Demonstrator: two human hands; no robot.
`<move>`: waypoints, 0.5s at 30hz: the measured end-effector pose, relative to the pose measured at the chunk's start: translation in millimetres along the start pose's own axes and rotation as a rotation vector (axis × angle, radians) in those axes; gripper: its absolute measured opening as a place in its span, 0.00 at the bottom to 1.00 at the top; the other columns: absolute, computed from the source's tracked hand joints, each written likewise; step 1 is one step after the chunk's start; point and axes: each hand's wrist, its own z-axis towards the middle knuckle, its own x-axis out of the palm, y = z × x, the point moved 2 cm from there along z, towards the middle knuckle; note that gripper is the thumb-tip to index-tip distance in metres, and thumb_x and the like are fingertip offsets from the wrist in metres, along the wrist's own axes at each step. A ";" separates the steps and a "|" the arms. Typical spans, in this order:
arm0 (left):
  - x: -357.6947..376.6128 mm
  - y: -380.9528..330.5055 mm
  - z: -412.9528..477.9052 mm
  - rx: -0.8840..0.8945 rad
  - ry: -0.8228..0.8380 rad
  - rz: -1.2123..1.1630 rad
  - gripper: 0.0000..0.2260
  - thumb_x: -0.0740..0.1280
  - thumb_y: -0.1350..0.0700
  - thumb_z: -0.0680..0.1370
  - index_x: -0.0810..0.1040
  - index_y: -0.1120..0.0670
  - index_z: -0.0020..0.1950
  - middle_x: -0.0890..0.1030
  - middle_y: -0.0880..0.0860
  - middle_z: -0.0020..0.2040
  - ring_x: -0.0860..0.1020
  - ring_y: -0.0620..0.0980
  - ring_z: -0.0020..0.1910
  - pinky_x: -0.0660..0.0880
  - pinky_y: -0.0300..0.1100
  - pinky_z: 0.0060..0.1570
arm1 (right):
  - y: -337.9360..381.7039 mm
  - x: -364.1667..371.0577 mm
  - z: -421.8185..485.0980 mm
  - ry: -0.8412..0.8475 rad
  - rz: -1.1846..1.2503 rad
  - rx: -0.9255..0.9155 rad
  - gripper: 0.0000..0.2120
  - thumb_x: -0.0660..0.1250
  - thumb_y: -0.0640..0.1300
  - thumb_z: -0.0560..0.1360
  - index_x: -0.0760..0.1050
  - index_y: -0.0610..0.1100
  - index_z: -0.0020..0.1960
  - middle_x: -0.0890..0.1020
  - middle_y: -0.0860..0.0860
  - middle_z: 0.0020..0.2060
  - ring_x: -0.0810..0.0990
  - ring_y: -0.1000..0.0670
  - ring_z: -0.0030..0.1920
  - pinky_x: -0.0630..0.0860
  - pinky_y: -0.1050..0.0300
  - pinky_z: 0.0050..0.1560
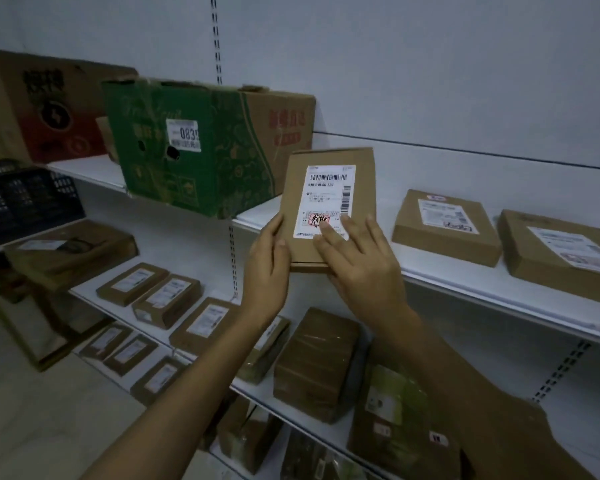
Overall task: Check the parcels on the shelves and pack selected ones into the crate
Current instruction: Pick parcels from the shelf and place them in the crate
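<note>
hands (pixel 267 271) on parcel (pixel 328 194), green box (pixel 201 168) close behind

The top white shelf (pixel 388 188) crosses the middle of the frame. At the upper left, a big green box (pixel 187 150) and a red and brown box (pixel 49 105) sit on it. At the right lie a flat brown parcel (pixel 444 226) and a second flat parcel (pixel 561 254). The shelf below (pixel 262 389) holds rows of small brown parcels (pixel 167 299) at the lower left.

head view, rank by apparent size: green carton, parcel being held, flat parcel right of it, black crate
1. green carton
2. held parcel and flat parcel, tied: similar extent, and the held one may be nearer the camera
Unplaced: black crate, cut off at the left edge
</note>
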 end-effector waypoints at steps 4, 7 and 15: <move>-3.4 5.7 -16.7 -0.316 -0.121 -0.139 0.21 0.61 0.51 0.81 0.64 0.53 0.72 0.71 0.52 0.67 0.71 0.49 0.65 0.72 0.44 0.60 | 7.7 2.9 -7.9 -0.010 -0.007 -0.025 0.14 0.71 0.43 0.74 0.81 0.40 0.58 0.81 0.43 0.59 0.78 0.39 0.61 0.66 0.37 0.66; -0.1 6.1 -16.9 -0.569 0.057 -0.435 0.17 0.60 0.47 0.80 0.74 0.55 0.63 0.81 0.57 0.56 0.81 0.54 0.52 0.79 0.46 0.51 | 6.2 2.3 -7.8 -0.004 -0.008 -0.030 0.14 0.71 0.44 0.75 0.81 0.40 0.58 0.80 0.43 0.59 0.78 0.39 0.62 0.66 0.37 0.66; -3.0 -0.1 -12.7 -0.398 0.205 -0.385 0.17 0.51 0.47 0.83 0.73 0.55 0.61 0.83 0.56 0.41 0.82 0.49 0.29 0.79 0.38 0.31 | 10.6 3.0 -7.2 -0.052 -0.073 0.017 0.12 0.71 0.42 0.75 0.81 0.40 0.57 0.80 0.43 0.60 0.77 0.39 0.62 0.71 0.39 0.65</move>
